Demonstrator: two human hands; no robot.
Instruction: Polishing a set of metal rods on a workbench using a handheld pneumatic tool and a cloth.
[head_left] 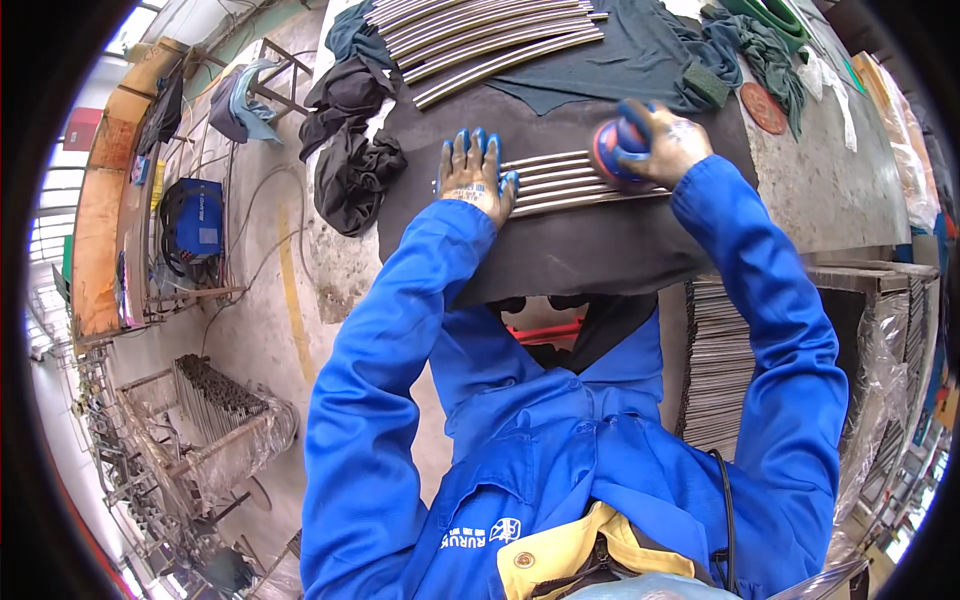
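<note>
Two hands | left hand [477, 175] spread flat on metal strips [560, 183] | right hand [662, 140] grip pinching sander [612, 152] atop strips

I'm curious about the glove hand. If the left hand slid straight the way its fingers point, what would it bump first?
Probably the far bundle of metal strips. The left hand points up the dark mat, which looks bare until there, though depth is unclear.

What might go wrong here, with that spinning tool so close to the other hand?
The left hand presses flat on the metal strips just beside the sander gripped by the right hand; a slip might bring the disc onto its fingers. The strips lie loose on the dark mat, so one may skid out. Rags nearby could perhaps get snagged.
</note>
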